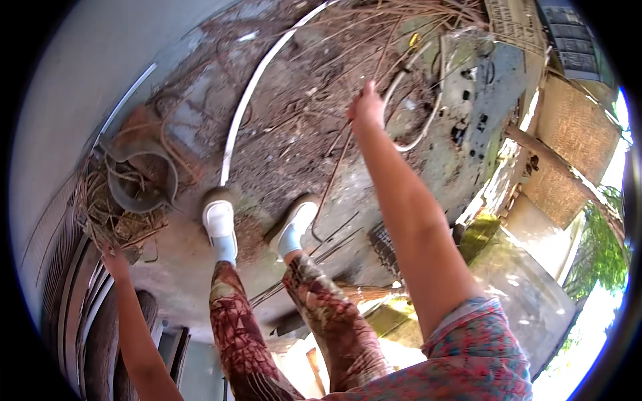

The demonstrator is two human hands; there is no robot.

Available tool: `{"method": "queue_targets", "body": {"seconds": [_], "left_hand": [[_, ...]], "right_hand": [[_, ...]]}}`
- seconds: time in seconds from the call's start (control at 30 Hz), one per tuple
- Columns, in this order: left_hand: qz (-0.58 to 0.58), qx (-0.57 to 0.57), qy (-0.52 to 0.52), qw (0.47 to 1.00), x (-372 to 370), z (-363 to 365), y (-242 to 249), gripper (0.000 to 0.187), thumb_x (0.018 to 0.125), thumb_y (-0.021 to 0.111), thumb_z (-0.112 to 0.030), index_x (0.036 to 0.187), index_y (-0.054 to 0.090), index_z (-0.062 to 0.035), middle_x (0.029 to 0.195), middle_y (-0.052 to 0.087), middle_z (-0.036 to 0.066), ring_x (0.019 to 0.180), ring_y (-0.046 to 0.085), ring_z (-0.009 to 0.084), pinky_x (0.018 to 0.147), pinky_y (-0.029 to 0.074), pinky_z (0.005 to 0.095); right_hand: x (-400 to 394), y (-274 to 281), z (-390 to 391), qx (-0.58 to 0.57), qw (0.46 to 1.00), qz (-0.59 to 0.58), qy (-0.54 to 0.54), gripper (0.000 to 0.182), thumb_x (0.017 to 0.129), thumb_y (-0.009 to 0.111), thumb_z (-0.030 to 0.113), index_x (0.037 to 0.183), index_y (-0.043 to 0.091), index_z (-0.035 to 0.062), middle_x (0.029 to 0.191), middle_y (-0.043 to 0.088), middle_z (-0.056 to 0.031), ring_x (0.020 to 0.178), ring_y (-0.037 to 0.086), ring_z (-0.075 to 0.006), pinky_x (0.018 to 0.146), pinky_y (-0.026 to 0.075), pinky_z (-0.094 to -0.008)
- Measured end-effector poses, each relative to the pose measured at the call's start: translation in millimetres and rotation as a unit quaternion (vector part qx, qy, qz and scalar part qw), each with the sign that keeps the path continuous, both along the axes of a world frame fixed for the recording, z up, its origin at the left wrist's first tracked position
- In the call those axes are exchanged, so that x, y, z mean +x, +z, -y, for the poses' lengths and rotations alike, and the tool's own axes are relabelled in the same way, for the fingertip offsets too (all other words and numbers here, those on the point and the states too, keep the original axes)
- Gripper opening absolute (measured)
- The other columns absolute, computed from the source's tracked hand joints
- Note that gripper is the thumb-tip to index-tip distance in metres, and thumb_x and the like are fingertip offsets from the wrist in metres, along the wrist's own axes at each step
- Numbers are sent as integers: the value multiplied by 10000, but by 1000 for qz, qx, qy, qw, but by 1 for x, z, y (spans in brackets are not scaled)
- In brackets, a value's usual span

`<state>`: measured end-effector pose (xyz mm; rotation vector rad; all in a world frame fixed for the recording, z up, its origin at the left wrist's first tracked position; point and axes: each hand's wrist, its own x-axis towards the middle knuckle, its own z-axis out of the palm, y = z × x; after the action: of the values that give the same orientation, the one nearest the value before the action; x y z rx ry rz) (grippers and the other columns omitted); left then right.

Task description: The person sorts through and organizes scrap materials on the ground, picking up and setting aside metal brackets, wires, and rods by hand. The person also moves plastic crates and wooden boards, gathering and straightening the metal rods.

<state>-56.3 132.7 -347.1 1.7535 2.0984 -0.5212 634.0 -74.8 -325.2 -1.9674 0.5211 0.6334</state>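
Centrally, a thin rod (330, 184) slants over the floor (190, 271), its near end beside the right shoe (302, 212). Arm outstretched, the right hand (367, 110) curls tightly around it. At left, the lowered left hand (115, 260) meets a tangled bundle (100, 204); its grip I cannot tell.

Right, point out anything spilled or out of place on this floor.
Brown debris is strewn across the floor, looking dumped rather than tidied. A white pipe curves across it, one end by the left shoe, where it might trip someone.
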Motion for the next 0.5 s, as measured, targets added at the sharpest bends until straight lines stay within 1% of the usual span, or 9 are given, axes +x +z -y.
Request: {"method": "queue_targets", "body": {"seconds": [0.03,0.1,0.2,0.23,0.3,0.37,0.4,0.43,0.5], "left_hand": [[8,2,2,1000,12,13,7,433,867,513,-256,1248,449,-61,1183,495,172,1088,457,335,877,388,404],[151,-94,49,983,51,40,34,423,866,519,-211,1246,442,-40,1194,478,172,1094,459,304,882,390,379],[287,-77,-23,955,82,84,48,396,873,518,-145,1240,437,-23,1203,476,153,1072,483,261,907,377,378],[347,-59,-35,935,92,98,49,385,872,520,-120,1235,438,-18,1205,477,145,1065,493,251,917,375,370],[399,-80,22,913,136,124,72,367,873,527,-107,1217,448,-9,1187,487,137,1052,508,241,925,378,337],[416,-111,81,899,174,145,96,342,872,525,-95,1193,459,1,1167,498,135,1056,509,227,921,387,318],[420,-104,70,899,194,148,115,342,872,525,-95,1193,459,1,1167,498,135,1056,509,227,921,387,318],[402,-136,44,904,214,150,137,332,869,527,-92,1181,464,5,1154,505,137,1053,511,222,911,393,317],[383,-166,11,909,233,155,166,323,867,530,-88,1168,468,9,1140,512,139,1051,512,217,902,399,317]], "right_hand": [[-3,11,0,29,999,-22,-9,351,923,396,398,704,390,123,485,282,16,362,262,-129,339,232,-289],[-7,34,3,39,998,-34,-28,350,921,404,395,694,372,130,489,264,24,360,239,-117,337,211,-280],[-2,47,16,36,997,-59,-23,351,918,409,404,700,364,133,488,256,29,360,227,-111,336,201,-271],[-3,55,18,38,997,-65,-12,333,921,396,404,741,410,124,506,310,20,366,285,-118,340,239,-271],[-5,72,14,-58,995,-61,45,272,914,442,337,791,450,95,541,390,-2,400,371,-134,361,308,-278],[-4,36,32,12,995,-76,66,209,892,496,247,827,468,50,598,477,-37,443,445,-159,403,380,-310],[1,7,48,84,985,-114,97,230,866,540,179,1000,495,-2,750,561,-81,581,534,-179,501,456,-307],[0,10,42,97,985,-109,93,230,866,540,179,1000,495,-2,750,561,-81,581,534,-179,501,456,-307],[-18,36,45,66,976,-101,181,440,867,537,178,1245,401,-1,987,580,-121,836,585,-210,660,502,-314]]}}
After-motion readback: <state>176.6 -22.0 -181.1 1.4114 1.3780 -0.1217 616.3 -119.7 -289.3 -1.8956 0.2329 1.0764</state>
